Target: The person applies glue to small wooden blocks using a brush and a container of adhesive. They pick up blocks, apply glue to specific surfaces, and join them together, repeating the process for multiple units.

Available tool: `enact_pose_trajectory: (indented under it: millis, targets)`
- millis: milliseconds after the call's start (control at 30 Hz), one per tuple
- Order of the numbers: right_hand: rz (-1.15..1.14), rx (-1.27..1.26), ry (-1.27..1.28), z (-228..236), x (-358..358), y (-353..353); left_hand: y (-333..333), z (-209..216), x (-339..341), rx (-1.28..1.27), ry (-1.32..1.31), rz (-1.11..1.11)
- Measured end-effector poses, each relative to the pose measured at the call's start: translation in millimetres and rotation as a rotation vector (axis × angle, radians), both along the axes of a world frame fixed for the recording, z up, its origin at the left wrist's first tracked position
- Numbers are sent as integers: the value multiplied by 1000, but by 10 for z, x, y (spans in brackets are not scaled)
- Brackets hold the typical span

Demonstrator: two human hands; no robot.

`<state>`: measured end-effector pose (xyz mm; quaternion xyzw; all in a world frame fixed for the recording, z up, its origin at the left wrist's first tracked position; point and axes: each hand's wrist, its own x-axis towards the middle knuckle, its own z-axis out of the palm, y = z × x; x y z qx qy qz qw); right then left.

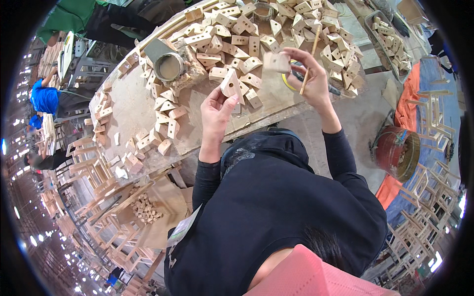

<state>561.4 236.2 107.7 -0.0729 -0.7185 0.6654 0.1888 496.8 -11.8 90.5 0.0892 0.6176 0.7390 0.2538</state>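
Note:
Above the near edge of the wooden worktable (187,140), my left hand (215,116) pinches a triangular wooden block (230,85) with a dark round hole in its face. To the right, my right hand (315,84) is raised, with a second wooden block (276,63), blurred, at its fingertips. A thin wooden stick (314,47) is also held in that hand, slanting between the fingers. Under it lies a yellow and dark tool (335,91), mostly hidden. Many drilled wooden blocks (254,45) are heaped just beyond both hands.
A grey pot (169,67) of beige matter stands left of the heap; a smaller can (263,11) sits far back. A cardboard box (165,212) of blocks is below left, a red drum (392,150) at right. Wooden frames (429,190) stand behind it. A person in blue (44,96) is far left.

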Motion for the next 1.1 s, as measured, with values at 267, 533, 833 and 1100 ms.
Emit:
enact_pose_trajectory:
  millis: [267,533,833,1100]
  targets:
    - [321,-117,164,-98,-35,-421,33,170,91,286,-334,-55]
    - [397,-219,40,-137,-23,-576,6,160,161,254,-266,28]
    - [249,-486,58,-126,4,-793,161,107,232,160,-89,132]
    - [279,-477,-111,-31,-7,-621,172,116,252,-74,98,56]
